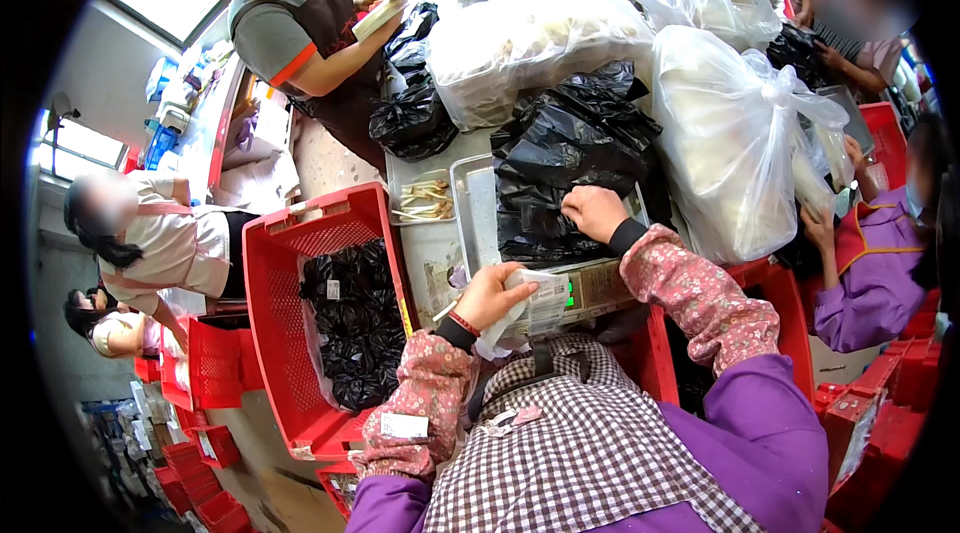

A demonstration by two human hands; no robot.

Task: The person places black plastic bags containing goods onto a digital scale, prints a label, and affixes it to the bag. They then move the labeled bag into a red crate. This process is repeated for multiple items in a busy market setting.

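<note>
My left hand holds a small stack of white paper labels just above a weighing scale with a green lit display. My right hand rests on a large black plastic bag, fingers pressed into its crumpled side. The bag sits on a metal tray on top of the scale. Both my forearms wear pink floral sleeve covers over purple sleeves.
A red crate of small black bags stands to my left. Big clear bags of pale produce and another black bag crowd the table. Several people work around it; a person in purple is at the right.
</note>
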